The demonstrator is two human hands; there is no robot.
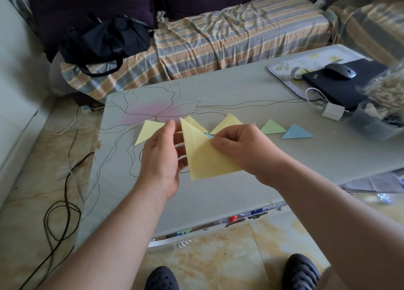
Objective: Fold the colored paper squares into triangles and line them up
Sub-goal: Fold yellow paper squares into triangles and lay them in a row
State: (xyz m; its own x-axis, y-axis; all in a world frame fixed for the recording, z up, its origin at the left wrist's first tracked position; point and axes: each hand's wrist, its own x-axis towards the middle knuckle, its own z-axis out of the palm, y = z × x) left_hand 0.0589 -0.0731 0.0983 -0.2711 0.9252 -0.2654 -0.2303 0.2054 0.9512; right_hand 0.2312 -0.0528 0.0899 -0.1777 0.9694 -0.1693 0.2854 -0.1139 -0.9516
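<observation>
A yellow paper (204,156), folded over into a triangle shape, is held up above the grey table (240,187). My right hand (241,148) pinches its right edge. My left hand (162,156) is at the paper's left side, fingers behind it; the contact is hidden. Behind them folded triangles lie in a row on the table: a yellow one (147,130) at the left, two more yellow ones (195,122) (229,122), a green one (272,127) and a blue one (297,132). A small blue corner (208,135) peeks out beside my right fingers.
A tray (282,68) at the table's far right carries a black laptop (341,86) with a mouse (341,71). A white charger (332,112) and a clear container (376,119) stand near it. A black bag (107,40) lies on the striped sofa. Cables trail over the floor at left.
</observation>
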